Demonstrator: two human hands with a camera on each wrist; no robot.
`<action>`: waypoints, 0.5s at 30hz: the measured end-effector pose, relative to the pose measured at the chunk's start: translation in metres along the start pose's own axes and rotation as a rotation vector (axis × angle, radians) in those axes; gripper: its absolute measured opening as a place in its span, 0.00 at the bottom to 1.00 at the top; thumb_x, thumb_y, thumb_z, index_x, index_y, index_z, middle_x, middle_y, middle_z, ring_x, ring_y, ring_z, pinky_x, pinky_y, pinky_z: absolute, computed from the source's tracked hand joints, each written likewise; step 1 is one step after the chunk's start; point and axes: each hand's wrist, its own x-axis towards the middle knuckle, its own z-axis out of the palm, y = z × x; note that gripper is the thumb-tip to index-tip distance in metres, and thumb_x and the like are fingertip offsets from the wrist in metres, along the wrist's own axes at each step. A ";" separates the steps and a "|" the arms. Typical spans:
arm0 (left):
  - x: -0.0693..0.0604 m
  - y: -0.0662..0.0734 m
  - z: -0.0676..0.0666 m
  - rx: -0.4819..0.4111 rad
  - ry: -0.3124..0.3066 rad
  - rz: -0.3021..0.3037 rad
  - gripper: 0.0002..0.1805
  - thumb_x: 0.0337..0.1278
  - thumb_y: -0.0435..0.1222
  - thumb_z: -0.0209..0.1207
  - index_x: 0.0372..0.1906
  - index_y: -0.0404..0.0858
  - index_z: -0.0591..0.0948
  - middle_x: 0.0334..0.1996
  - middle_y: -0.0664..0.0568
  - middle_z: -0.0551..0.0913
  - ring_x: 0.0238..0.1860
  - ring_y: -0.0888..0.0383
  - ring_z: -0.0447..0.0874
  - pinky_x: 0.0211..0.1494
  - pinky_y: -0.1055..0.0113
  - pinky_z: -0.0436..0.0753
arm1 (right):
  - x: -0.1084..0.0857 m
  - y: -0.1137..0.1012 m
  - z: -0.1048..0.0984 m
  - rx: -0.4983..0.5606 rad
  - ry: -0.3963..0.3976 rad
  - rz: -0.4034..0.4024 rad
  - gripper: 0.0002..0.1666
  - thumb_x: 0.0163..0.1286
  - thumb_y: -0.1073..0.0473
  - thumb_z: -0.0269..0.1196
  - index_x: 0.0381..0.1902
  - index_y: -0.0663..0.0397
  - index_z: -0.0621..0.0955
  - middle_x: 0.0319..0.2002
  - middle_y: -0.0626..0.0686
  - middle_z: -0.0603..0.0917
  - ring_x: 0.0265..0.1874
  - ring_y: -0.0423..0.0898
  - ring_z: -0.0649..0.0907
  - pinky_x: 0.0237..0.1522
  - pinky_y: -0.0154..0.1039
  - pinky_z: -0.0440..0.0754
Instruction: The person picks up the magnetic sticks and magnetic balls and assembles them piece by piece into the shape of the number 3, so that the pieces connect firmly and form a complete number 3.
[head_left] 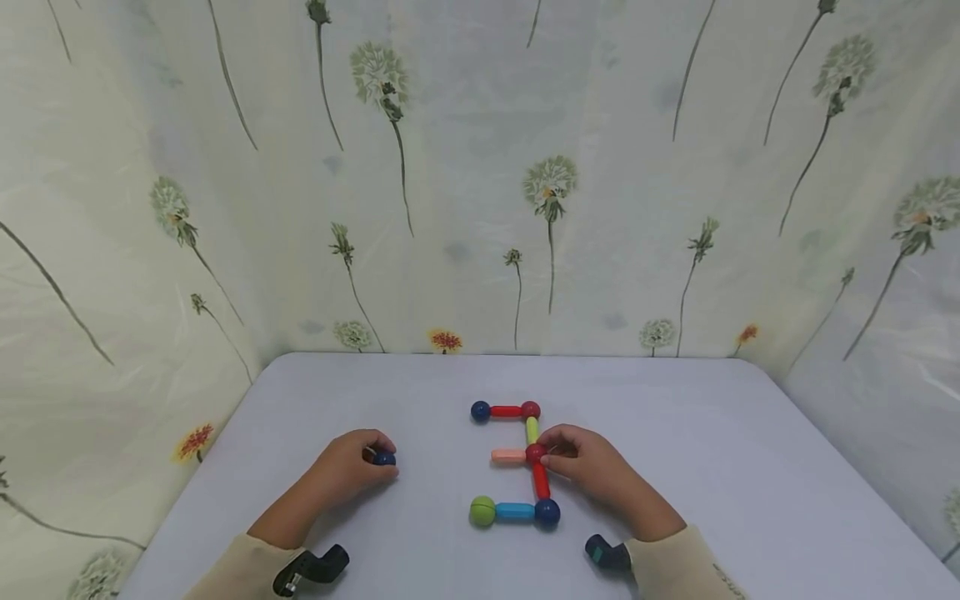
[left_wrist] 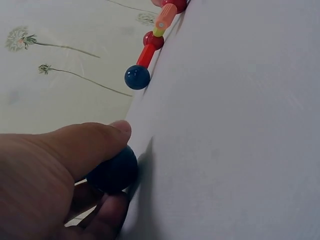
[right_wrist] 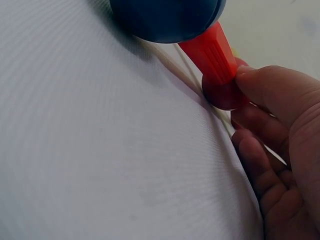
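Observation:
A dark blue ball [head_left: 385, 458] is pinched between the thumb and fingers of my left hand [head_left: 352, 460], low over the white table. In the left wrist view the same blue ball [left_wrist: 114, 171] shows under the thumb. My right hand [head_left: 588, 465] grips the middle red ball [head_left: 536, 453] of a construction of rods and balls. From that ball a salmon rod [head_left: 508, 456] points left with a free end, a yellow rod [head_left: 532, 429] runs to the back, and a red rod [head_left: 541, 481] comes forward. In the right wrist view, thumb and fingers hold the red ball [right_wrist: 225, 95].
At the back, a red ball [head_left: 530, 409], a red rod [head_left: 506, 411] and a blue ball [head_left: 480, 411] form one arm. At the front, a blue ball [head_left: 547, 512], a light blue rod [head_left: 515, 512] and a green ball [head_left: 482, 511] form another. A flowered curtain [head_left: 465, 208] hangs behind the table.

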 end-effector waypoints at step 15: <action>0.002 -0.002 0.003 0.018 0.057 0.019 0.14 0.53 0.44 0.77 0.45 0.49 0.90 0.44 0.57 0.88 0.47 0.58 0.84 0.54 0.52 0.83 | -0.001 -0.003 -0.001 0.010 -0.008 0.007 0.14 0.69 0.55 0.73 0.51 0.38 0.86 0.46 0.41 0.87 0.48 0.42 0.84 0.58 0.48 0.84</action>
